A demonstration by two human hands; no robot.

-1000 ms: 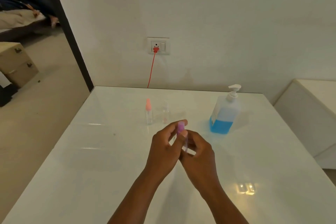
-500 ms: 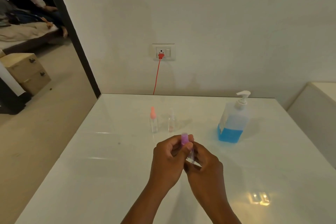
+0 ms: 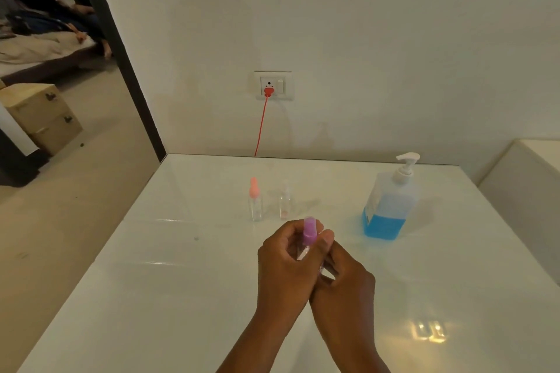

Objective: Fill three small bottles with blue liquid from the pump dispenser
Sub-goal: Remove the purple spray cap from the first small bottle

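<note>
Pinched at its purple cap (image 3: 309, 228) by the left hand (image 3: 288, 263), a small clear bottle (image 3: 303, 253) is held up over the white worktop (image 3: 181, 297), while its lower body is gripped by the curled fingers of the right hand (image 3: 345, 285). So both grips are closed on that one bottle. Just beyond the grip, two more small bottles are parked upright side by side: one with a pink cap (image 3: 255, 201), one with a clear cap (image 3: 284, 201). Off to the right of the grip, the pump dispenser (image 3: 391, 200) is seen standing, blue liquid only in its lower part.
</note>
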